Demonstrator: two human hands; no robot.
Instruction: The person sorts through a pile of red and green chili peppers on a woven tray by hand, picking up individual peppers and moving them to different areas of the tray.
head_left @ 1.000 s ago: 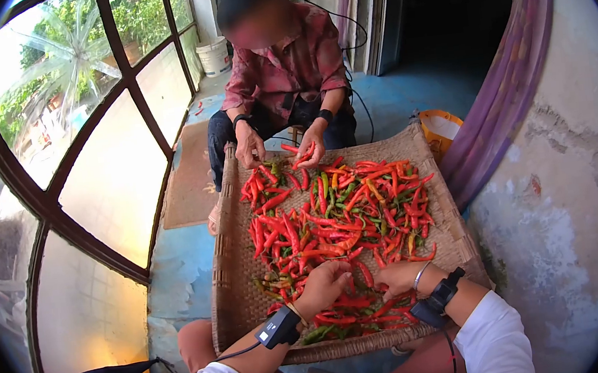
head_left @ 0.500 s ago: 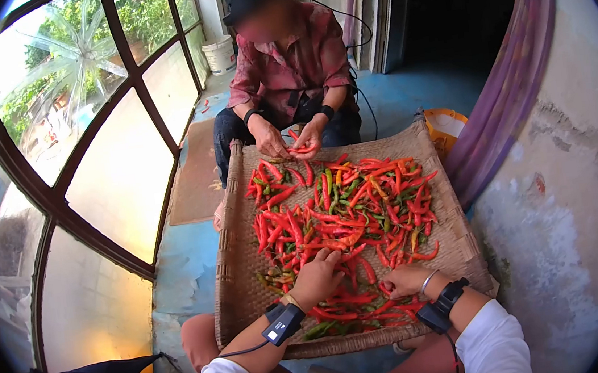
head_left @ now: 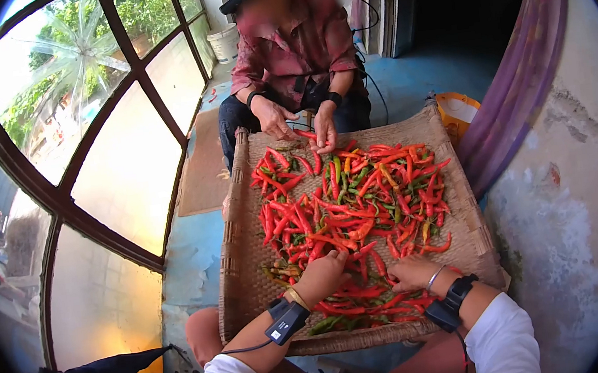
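Red chili peppers (head_left: 331, 216), with some green and orange ones, lie spread over a woven tray (head_left: 240, 265) in front of me. My left hand (head_left: 322, 277) rests low over the pile, its fingers curled down among the peppers; what they grip is hidden. To its right, my right hand (head_left: 412, 275) has its fingertips pinched together at a red chili pepper, mostly covered by the fingers. Between and below my hands lies a band of red peppers (head_left: 366, 303), with several green ones (head_left: 328, 325) near the tray's front edge.
Opposite me sits a person in a red patterned shirt (head_left: 295, 48), both hands (head_left: 325, 127) at the tray's far edge with a red pepper. A framed window (head_left: 60, 204) runs along the left. Right of the tray are a yellow container (head_left: 457, 113), a purple curtain (head_left: 516, 98) and a wall.
The view has shifted slightly, so the tray sits higher and further right. The other person's hands have moved apart somewhat. My hands stay low over the peppers, with only small finger movements.
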